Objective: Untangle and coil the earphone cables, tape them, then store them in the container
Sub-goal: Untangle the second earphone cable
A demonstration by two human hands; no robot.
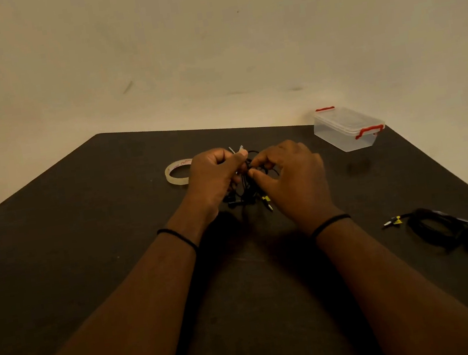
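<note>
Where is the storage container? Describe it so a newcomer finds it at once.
Start at the dark table and go to its far right corner, by the wall. The container sits there, away from both hands and right of the tape roll. It is the only clear plastic box, lid on, with red clips.

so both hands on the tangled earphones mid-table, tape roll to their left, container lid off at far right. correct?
Not quite: the head view shows the container with its lid on, red clips in place. Both hands, left and right, do hold the earphones, tape roll left.
</note>
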